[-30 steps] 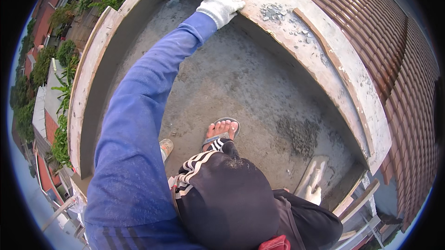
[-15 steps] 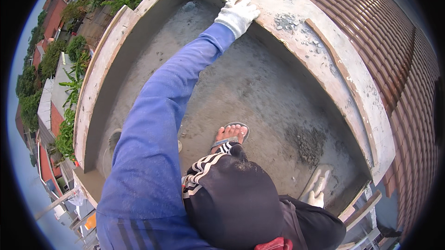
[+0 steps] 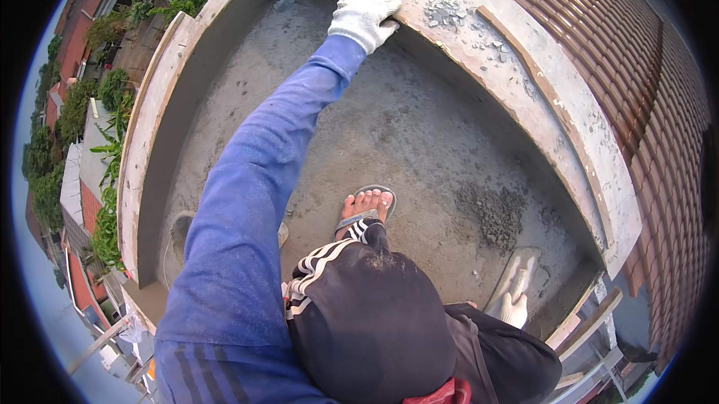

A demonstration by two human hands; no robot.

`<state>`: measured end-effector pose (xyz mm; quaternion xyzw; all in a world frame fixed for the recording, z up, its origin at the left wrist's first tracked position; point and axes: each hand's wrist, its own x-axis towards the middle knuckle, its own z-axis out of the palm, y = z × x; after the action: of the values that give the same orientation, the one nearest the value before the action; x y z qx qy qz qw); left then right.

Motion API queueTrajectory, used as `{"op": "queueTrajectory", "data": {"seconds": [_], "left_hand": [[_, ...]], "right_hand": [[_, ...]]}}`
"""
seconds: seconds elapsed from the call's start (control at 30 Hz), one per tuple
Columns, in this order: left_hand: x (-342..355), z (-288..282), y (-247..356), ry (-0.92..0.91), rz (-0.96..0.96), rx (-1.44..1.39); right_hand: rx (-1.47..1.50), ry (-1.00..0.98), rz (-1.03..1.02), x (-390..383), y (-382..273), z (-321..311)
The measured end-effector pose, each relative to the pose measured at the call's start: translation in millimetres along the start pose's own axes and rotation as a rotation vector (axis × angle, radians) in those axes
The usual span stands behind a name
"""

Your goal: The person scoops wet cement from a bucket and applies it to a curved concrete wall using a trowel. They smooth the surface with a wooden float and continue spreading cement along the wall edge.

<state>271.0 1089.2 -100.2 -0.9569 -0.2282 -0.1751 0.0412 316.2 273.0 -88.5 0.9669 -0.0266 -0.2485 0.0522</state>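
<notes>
My left hand [image 3: 363, 16], in a white glove, rests with fingers spread on the top edge of a pale formwork ledge [image 3: 528, 78], at the far side of a concrete basin. Low at the right, my gloved right hand [image 3: 513, 310] grips the handle of a flat plastering trowel [image 3: 503, 280] lying on the grey cement floor [image 3: 374, 127]. A patch of rough wet mortar [image 3: 487, 220] sits just above the trowel. My sandalled foot [image 3: 367, 205] stands on that floor between my hands; another foot is mostly hidden by my left arm.
Grey walls border the basin, with a wooden board edge [image 3: 153, 134] on the left. Loose chips [image 3: 443, 14] lie on the right ledge. Beyond are a tiled roof [image 3: 599, 22], treetops and houses far below on the left, and timber framing [image 3: 588, 329] at the lower right.
The view has shifted slightly back and forth. My left hand's fingers are a little more spread on the same ledge. My right hand stays on the trowel, which has moved very little.
</notes>
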Motion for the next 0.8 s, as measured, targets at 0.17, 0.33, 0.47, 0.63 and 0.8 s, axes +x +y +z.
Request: {"op": "queueTrajectory", "data": {"seconds": [0.17, 0.33, 0.47, 0.63, 0.8], "left_hand": [[4, 2, 0, 0.035, 0.059, -0.010], [-3, 5, -3, 0.030, -0.015, -0.053], [2, -16, 20, -0.051, -0.106, -0.005], [-15, -23, 61, 0.007, -0.413, 0.008], [-46, -20, 133, 0.135, -1.212, -0.995]], "right_hand": [[0.048, 0.026, 0.016, 2, 7, 9], [0.084, 0.016, 0.024, 7, 2, 11], [0.136, 0.030, 0.038, 5, 1, 11], [0.104, 0.100, -0.012, 3, 2, 9], [0.150, 0.135, -0.039, 4, 9, 22]]}}
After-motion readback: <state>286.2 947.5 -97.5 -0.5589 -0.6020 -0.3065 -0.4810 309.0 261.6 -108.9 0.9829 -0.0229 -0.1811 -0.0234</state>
